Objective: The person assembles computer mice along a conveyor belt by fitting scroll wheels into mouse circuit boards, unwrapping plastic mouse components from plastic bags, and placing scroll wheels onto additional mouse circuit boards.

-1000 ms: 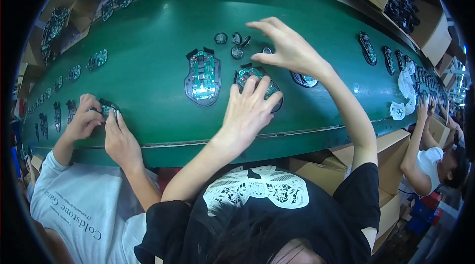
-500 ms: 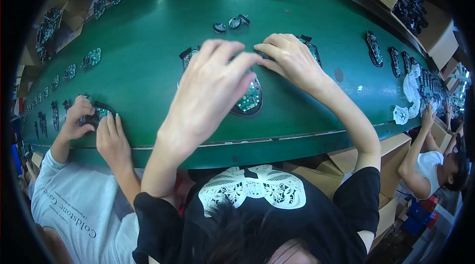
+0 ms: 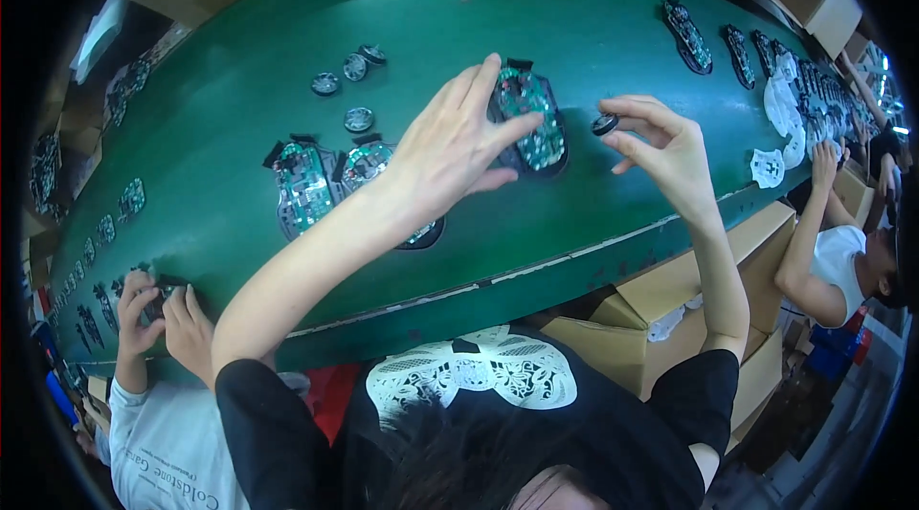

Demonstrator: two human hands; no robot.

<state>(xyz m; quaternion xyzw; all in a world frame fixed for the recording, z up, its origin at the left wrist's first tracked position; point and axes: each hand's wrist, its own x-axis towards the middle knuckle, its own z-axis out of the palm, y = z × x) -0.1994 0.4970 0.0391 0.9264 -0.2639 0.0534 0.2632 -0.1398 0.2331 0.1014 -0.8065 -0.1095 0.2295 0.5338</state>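
My left hand [image 3: 454,135] is open, its fingers and thumb apart, at the left side of a black housing with a green circuit board [image 3: 542,139]. The thumb reaches across the board. Beside it, my right hand [image 3: 665,142] pinches a small round black part [image 3: 604,123] between thumb and fingertips, held right of the housing. Left of my left forearm lie another board in a black housing [image 3: 303,187] and a second one [image 3: 366,164], the latter partly covered by my arm. Several similar round parts [image 3: 359,120] lie beyond them.
A row of board assemblies [image 3: 687,36] runs along the right of the green table [image 3: 459,252], near white pieces [image 3: 767,167]. A co-worker's hands [image 3: 182,323] handle a dark part at left, near more boards [image 3: 131,196]. Cardboard boxes [image 3: 613,343] stand below the front edge.
The view has swung right, so the table things sit further left. My hands have moved apart; my right hand now shows the round part, and my left hand is at the right-hand housing.
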